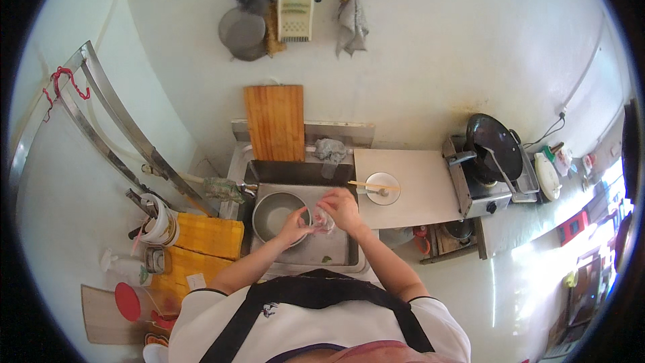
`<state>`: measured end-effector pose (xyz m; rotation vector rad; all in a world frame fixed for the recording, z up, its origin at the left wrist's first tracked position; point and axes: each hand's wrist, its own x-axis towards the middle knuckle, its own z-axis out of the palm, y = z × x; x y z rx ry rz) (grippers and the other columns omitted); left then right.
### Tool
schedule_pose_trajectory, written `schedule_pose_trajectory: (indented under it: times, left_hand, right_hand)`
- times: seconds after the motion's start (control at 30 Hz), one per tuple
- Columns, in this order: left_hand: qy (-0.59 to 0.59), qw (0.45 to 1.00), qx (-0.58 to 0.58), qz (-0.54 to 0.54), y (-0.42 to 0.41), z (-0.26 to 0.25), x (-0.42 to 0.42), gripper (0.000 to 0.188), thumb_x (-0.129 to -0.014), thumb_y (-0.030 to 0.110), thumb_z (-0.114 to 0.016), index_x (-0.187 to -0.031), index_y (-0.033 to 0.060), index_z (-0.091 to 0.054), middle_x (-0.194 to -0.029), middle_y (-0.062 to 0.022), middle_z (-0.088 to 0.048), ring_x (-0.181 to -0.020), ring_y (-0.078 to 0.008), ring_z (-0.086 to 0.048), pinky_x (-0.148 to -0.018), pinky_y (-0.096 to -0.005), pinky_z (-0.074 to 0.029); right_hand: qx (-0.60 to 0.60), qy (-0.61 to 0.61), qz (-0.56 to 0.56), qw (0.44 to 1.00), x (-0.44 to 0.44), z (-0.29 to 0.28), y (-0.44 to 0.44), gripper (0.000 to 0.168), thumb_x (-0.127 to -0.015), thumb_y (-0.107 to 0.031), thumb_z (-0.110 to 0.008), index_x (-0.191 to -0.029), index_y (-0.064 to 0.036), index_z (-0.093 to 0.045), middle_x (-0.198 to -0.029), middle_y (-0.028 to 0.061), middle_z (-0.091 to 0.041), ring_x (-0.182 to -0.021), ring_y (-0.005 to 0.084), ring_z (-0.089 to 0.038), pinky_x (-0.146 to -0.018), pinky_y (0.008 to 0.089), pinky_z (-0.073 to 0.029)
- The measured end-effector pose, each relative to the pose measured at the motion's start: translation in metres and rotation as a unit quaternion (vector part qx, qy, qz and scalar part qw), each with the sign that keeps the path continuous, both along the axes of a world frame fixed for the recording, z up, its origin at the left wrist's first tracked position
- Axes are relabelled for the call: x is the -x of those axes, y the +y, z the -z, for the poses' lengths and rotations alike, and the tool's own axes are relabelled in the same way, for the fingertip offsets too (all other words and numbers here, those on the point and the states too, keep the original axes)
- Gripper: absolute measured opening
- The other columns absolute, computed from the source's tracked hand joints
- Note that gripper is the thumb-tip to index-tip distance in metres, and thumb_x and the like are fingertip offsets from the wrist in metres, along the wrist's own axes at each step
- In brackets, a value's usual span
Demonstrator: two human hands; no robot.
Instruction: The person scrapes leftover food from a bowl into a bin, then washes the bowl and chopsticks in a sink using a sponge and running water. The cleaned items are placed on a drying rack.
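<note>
Both hands are over a stainless steel sink (332, 252). A small clear plastic bag (323, 221), crumpled and with something pinkish or reddish in it, is held between them. My left hand (294, 228) grips the bag's left side with thumb and fingers, over the rim of a round metal basin (274, 217) in the sink. My right hand (342, 208) pinches the bag's upper right part. What the bag contains is too blurred to tell. A bit of green leaf (326, 259) lies on the sink floor near the front.
Behind the sink leans a wooden cutting board (274, 121), beside a grey cloth (330, 150). On the white counter (428, 206) stands a bowl (375, 196) with chopsticks and a spoon. A wok (496, 146) tilts on the gas stove (484, 204). A wrapped faucet (221, 189) juts in from the left.
</note>
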<state>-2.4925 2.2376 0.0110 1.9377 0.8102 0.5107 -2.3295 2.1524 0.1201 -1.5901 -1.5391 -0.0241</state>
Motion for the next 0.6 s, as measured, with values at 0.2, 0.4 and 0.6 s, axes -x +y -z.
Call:
schedule_pose_trajectory:
  times: [0.2, 0.4, 0.6]
  left_hand:
    - [-0.135, 0.976, 0.156, 0.071, 0.005, -0.031, -0.007, 0.024, -0.078, 0.011, -0.059, -0.1, 0.0024, -0.055, -0.087, -0.0045, -0.057, -0.079, -0.0119, -0.054, -0.069, -0.0262, -0.046]
    - [-0.212, 0.964, 0.153, -0.044, 0.028, -0.093, 0.008, 0.014, -0.084, 0.012, -0.055, -0.091, 0.0017, -0.059, -0.076, -0.0015, -0.059, -0.065, -0.0073, -0.053, -0.055, -0.021, -0.045]
    - [-0.262, 0.95, 0.159, -0.054, 0.041, -0.138, 0.008, 0.012, -0.081, 0.009, -0.058, -0.092, 0.0041, -0.061, -0.08, -0.0007, -0.059, -0.072, -0.0069, -0.052, -0.067, -0.0205, -0.043]
  right_hand:
    - [0.11, 0.143, -0.04, 0.983, 0.016, -0.017, 0.008, 0.015, -0.081, -0.017, -0.056, -0.084, -0.004, -0.06, -0.073, 0.0119, -0.058, -0.065, 0.022, -0.057, -0.057, 0.0318, -0.044]
    - [0.211, 0.305, -0.078, 0.926, 0.004, -0.039, 0.014, 0.019, -0.086, -0.02, -0.05, -0.087, -0.003, -0.057, -0.074, 0.0083, -0.059, -0.068, 0.0119, -0.056, -0.059, 0.0303, -0.044]
    - [0.351, 0.635, -0.289, 0.624, -0.009, -0.001, 0.022, 0.032, -0.083, -0.021, -0.056, -0.106, 0.001, -0.052, -0.098, 0.0062, -0.058, -0.089, 0.0126, -0.056, -0.078, 0.0282, -0.045]
